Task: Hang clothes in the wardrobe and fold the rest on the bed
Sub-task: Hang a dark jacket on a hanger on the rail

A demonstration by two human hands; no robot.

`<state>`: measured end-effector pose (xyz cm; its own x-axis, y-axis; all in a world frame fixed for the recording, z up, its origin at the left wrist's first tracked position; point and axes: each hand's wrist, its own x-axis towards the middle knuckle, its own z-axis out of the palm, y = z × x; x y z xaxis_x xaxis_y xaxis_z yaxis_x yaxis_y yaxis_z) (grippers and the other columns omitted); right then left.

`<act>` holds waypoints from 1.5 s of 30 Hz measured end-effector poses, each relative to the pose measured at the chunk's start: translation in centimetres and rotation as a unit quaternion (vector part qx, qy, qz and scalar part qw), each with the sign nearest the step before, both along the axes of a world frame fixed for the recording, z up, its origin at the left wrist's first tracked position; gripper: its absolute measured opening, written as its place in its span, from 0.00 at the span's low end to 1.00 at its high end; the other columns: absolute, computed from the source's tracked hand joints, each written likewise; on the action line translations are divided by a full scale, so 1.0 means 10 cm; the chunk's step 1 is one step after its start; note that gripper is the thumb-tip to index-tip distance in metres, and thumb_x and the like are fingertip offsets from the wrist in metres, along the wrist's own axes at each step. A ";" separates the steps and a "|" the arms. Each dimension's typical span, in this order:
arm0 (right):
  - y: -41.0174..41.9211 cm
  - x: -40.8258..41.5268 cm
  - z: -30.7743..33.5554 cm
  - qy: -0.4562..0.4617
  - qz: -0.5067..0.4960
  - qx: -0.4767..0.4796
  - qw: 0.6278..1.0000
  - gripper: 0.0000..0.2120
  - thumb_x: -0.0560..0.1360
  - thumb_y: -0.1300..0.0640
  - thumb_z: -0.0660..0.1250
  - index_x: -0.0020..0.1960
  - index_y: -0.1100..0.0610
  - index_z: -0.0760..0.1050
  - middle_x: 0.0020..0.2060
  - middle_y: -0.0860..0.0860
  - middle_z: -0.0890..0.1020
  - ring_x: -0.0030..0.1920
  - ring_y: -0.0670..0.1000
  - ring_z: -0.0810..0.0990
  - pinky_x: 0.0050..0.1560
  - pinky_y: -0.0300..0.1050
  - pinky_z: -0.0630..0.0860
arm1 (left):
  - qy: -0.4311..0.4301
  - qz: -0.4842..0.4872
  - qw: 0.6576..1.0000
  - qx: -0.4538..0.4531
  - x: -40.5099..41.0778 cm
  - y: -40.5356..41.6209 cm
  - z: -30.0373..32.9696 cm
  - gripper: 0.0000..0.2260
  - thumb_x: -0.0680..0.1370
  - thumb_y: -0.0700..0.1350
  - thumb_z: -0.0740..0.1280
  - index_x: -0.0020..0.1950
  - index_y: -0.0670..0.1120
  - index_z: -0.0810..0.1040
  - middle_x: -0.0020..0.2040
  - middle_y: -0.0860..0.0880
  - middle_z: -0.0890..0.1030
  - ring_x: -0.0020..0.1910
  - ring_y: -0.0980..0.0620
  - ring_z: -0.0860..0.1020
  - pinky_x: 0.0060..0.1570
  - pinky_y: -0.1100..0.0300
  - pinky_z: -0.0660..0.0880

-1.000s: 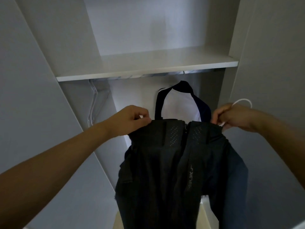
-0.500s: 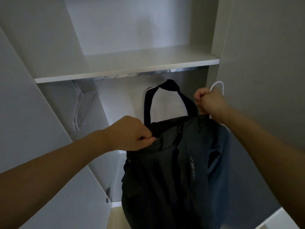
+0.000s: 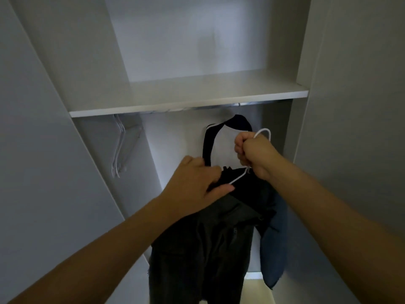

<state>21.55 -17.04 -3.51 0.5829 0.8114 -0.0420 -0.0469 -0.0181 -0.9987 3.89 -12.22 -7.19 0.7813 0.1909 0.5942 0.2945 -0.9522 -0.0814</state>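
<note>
A dark jacket (image 3: 210,242) hangs on a white wire hanger (image 3: 238,177) in front of the open wardrobe. My right hand (image 3: 254,153) grips the hanger's neck in a fist, its hook (image 3: 264,132) sticking up above the fingers. My left hand (image 3: 195,185) lies on the jacket's left shoulder, fingers curled over the cloth and thumb stretched along it. Behind them a white shirt with dark sleeves (image 3: 225,143) hangs from the metal rail (image 3: 241,104) under the shelf. A blue garment (image 3: 274,249) hangs at the jacket's right side.
A white shelf (image 3: 188,99) spans the wardrobe above the rail. Several empty white hangers (image 3: 119,148) hang at the rail's left end. The wardrobe's side panels (image 3: 302,106) close in on both sides. A pale floor strip (image 3: 254,281) shows below.
My right hand has risen and shifted left with the hanger, lifting the jacket toward the rail. My left hand slid along the jacket's shoulder, and the hanger's white arm now shows.
</note>
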 end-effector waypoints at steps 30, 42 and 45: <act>1.00 -1.01 0.07 -0.114 0.199 -0.158 0.960 0.14 0.75 0.74 0.54 0.36 0.61 0.69 0.33 0.57 0.73 0.32 0.52 0.71 0.33 0.40 0.67 | -0.024 0.228 0.839 -0.493 -1.40 0.26 -0.77 0.20 0.81 0.51 0.61 0.36 0.38 0.74 0.31 0.44 0.77 0.29 0.55 0.73 0.33 0.65 0.68; 1.70 -0.98 -0.08 -0.069 0.198 -0.151 0.966 0.14 0.79 0.66 0.56 0.61 0.62 0.74 0.62 0.56 0.78 0.63 0.55 0.75 0.65 0.46 0.69 | -0.167 0.221 0.729 -0.626 -1.18 0.78 -0.77 0.12 0.78 0.39 0.64 0.34 0.42 0.72 0.31 0.43 0.70 0.32 0.50 0.68 0.33 0.62 0.63; 1.87 -0.73 -0.09 -0.081 0.200 -0.149 0.965 0.16 0.79 0.64 0.58 0.66 0.59 0.71 0.64 0.55 0.76 0.65 0.56 0.73 0.68 0.48 0.67 | -0.163 0.209 0.744 -0.613 -0.84 0.92 -0.81 0.11 0.80 0.36 0.62 0.38 0.39 0.77 0.29 0.48 0.67 0.30 0.54 0.66 0.31 0.67 0.61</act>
